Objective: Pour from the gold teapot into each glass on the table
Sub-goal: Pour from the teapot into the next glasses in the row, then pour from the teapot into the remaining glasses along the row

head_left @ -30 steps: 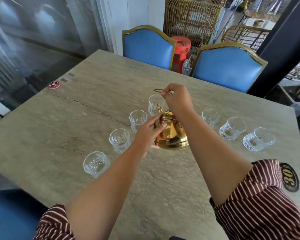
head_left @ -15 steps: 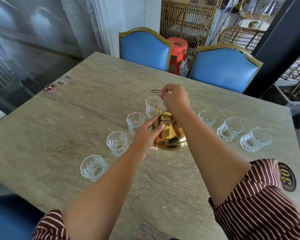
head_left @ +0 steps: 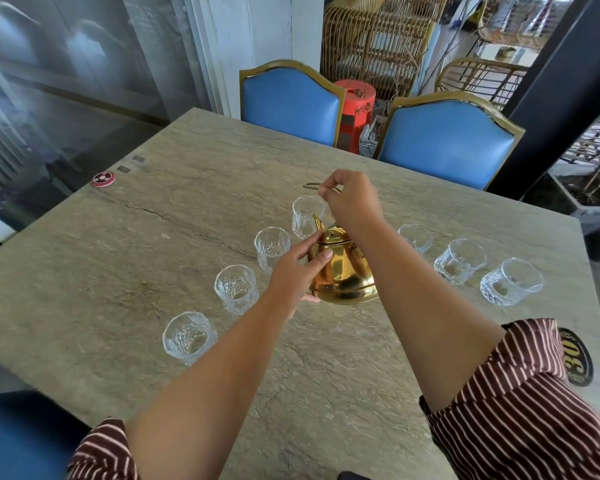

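The gold teapot (head_left: 347, 275) is at the middle of the stone table (head_left: 153, 271), tilted, its spout toward the far-centre glass (head_left: 307, 216). My right hand (head_left: 352, 199) is shut on the teapot's thin handle above it. My left hand (head_left: 297, 271) rests against the pot's left side, fingers on the lid edge. Several clear cut glasses curve around the pot: left ones (head_left: 272, 247), (head_left: 236, 287), (head_left: 187, 337), right ones (head_left: 415, 238), (head_left: 459, 260), (head_left: 511, 280). I cannot tell whether liquid is flowing.
Two blue gold-framed chairs (head_left: 291, 102), (head_left: 447, 140) stand at the table's far edge. A small red round disc (head_left: 103, 179) lies at the far left of the table, a black "30" sticker (head_left: 576, 356) at the right edge.
Both hands and the teapot have hardly moved relative to the glasses; the view has shifted slightly. My left fingers now touch higher, near the lid.
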